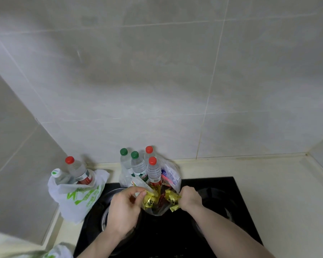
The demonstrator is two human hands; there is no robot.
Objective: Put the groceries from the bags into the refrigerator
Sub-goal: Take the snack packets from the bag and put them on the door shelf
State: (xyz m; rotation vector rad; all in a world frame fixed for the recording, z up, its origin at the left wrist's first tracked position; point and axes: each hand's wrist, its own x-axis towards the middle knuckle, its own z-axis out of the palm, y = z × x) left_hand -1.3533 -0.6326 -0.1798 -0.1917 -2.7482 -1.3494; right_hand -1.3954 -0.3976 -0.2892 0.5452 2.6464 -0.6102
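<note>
Clear plastic was what you had in both hands: the transparent bag (157, 198) sat on the black cooktop (218, 185), and you were drawing its mouth apart, your left hand (124, 207) pinching the near-left edge with curled fingers, your right hand (189, 200) curled round the right edge. By my reading, you held it that way to get the opening wide enough to reach in, since nothing had come out yet and the refrigerator was nowhere in view. Inside, four water bottles stood upright at the back of the bag, two with green caps (129, 162) and two with red caps (153, 170), propped tall by the plastic around them. In front of them lay gold-wrapped packets (149, 200), low down and right between your hands, so those looked the easiest first pick. A pink and blue packet (169, 175) leaned against the bag's right wall. Off to the left, just beside the cooktop on the pale counter (268, 183), the white bag with green print (76, 198) slumped open with a red-capped bottle (78, 172) and a white-capped one (59, 176) tilting out of it, waiting its turn. A further scrap of white and green bag (58, 252) showed at the bottom left corner. Grey wall tiles (157, 81) backed it all
</note>
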